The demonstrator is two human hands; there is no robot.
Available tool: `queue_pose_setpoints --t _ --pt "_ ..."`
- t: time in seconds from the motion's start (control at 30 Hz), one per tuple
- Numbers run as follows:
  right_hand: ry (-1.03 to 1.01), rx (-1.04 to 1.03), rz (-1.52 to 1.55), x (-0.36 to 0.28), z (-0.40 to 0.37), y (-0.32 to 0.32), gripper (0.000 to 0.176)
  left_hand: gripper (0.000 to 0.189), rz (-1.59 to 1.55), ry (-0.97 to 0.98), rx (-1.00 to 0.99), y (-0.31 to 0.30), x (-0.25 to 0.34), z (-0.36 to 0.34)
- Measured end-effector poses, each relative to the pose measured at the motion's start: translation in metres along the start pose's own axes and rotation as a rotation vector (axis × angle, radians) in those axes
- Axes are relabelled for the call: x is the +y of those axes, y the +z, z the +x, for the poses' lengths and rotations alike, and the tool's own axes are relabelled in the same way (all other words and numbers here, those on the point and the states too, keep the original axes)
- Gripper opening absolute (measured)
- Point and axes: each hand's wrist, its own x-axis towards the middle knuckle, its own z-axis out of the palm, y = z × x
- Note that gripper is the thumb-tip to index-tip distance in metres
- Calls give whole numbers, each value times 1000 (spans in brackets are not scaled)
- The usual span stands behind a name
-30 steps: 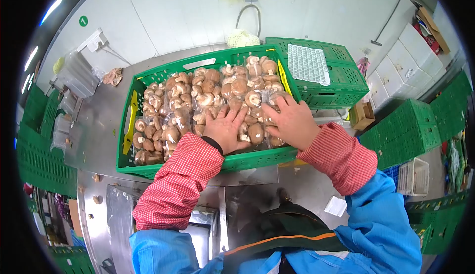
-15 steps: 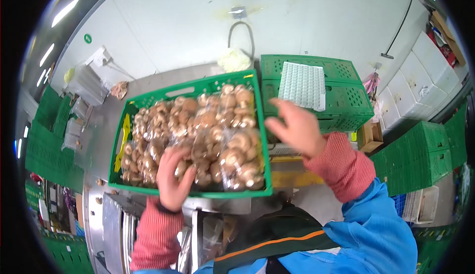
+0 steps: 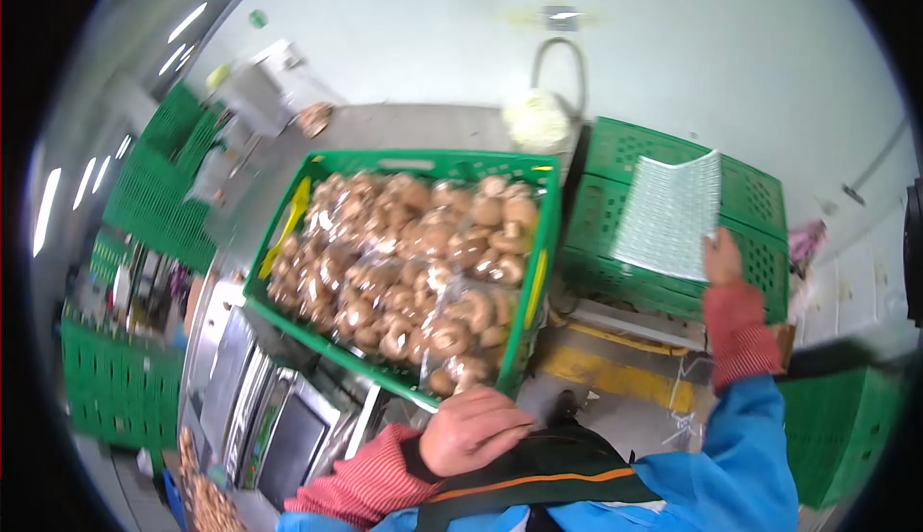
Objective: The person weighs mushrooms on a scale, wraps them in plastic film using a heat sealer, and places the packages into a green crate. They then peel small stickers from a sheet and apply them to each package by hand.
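Note:
My left hand (image 3: 473,431) is just off the near edge of a green crate (image 3: 336,347), its fingers together and curled; whether anything is in them is hidden. Bagged brown mushrooms (image 3: 404,244) fill that crate. On the right, my right hand (image 3: 723,259) pinches the right edge of a white dimpled sheet (image 3: 668,215). The sheet lies over stacked green crates (image 3: 755,196), its upper right corner bent up.
A pale cabbage-like head (image 3: 536,121) sits behind the mushroom crate, beside a hose (image 3: 581,75). More green crates stand at left (image 3: 120,378) and lower right (image 3: 832,431). Loose mushrooms (image 3: 207,494) show at lower left.
My left hand has left the mushroom bags and come down to the crate's near edge. My right hand has moved right and taken hold of the white sheet. The view has shifted and tilted.

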Motion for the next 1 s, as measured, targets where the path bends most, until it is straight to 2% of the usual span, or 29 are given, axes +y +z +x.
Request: queue_pose_setpoints --t 0.07,0.13,0.17,0.2,0.23,0.27,0.3,0.33,0.37,0.47,0.5,0.53,0.57,0.6,0.67,0.73,0.77,0.87,0.9,0.93,1.0 --pt "-268 124 -271 -23 -25 -58 21 13 -191 -51 -4 1 9 -3" --pt "-391 8 -365 -71 -63 -131 13 15 -621 -142 -4 -9 30 -8" --pt "-455 -27 -407 -91 -87 -158 11 18 -866 -149 -100 -19 39 -10" --pt "-516 -60 -451 -110 -111 -179 12 31 -1061 -49 -198 -28 47 -11" --pt "-529 -131 -464 -126 -133 -197 12 47 -1090 67 -290 -39 59 -7" --pt "-539 -201 -476 -141 -155 -211 13 53 -1134 156 -363 -45 71 -6" --pt "-547 -278 -490 -152 -177 -218 13 54 -1156 314 -412 -43 76 -10" --pt "-566 -317 -480 -161 -197 -220 14 45 -1113 510 -314 -43 87 -9" --pt "-580 -340 -470 -170 -216 -222 15 60 -1204 589 -308 -35 91 -20" --pt "-619 -418 -452 -190 -263 -226 16 64 -1325 797 -421 -23 77 -34" --pt "-623 -456 -448 -197 -277 -227 16 45 -1270 570 -404 -33 74 -60" --pt "-624 -492 -444 -203 -289 -228 16 36 -1174 340 -278 -37 68 -79" --pt "-647 -547 -401 -211 -301 -230 17 31 -1090 102 -181 -40 62 -98" --pt "-651 -605 -367 -218 -311 -233 17 27 -949 -140 17 -38 49 -110" --pt "-660 -735 -285 -229 -326 -238 17 39 -802 -213 298 -28 3 -121" --pt "-645 -812 -228 -230 -334 -235 16 72 -798 -136 355 -19 -18 -127" --pt "-648 -853 -194 -229 -337 -230 16 101 -826 -199 225 -19 -17 -134" --pt "-542 -949 -44 -226 -345 -214 15 84 -846 -307 -40 -16 -16 -150" --pt "-525 -978 6 -222 -346 -207 16 73 -918 -282 -39 -13 -15 -152" --pt "-506 -978 1 -219 -347 -201 16 54 -916 -306 8 -5 -19 -159" --pt "-462 -974 -7 -212 -352 -191 17 33 -903 -422 43 -1 -16 -165"
